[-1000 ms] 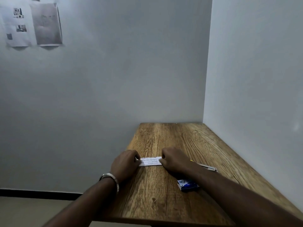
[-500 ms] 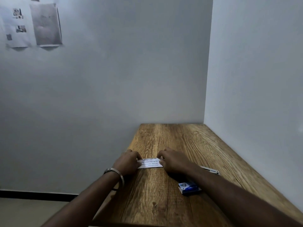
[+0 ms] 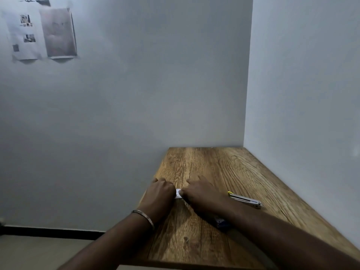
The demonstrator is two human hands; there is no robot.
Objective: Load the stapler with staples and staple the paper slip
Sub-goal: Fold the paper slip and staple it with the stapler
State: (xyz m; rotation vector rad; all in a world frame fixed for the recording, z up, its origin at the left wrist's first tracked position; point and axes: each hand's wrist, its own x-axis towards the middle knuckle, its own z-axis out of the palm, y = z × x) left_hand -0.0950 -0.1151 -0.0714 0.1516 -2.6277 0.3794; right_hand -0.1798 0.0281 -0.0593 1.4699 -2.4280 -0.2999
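A small white paper slip [image 3: 178, 193] lies on the wooden table [image 3: 224, 168], and only a sliver of it shows between my hands. My left hand [image 3: 160, 193] and my right hand [image 3: 200, 193] both press on it with curled fingers, almost touching each other. A metal stapler [image 3: 245, 200] with a yellow tip lies flat on the table to the right of my right hand. A blue staple box [image 3: 222, 223] peeks out from under my right forearm.
The table stands in a corner, with a wall along its far edge and another along its right side. Its left edge drops off to the floor. Two paper sheets [image 3: 41, 34] hang on the wall at upper left.
My hands have closed in toward each other over the slip, so that far less of the paper shows. The stapler is now uncovered to the right of my arm.
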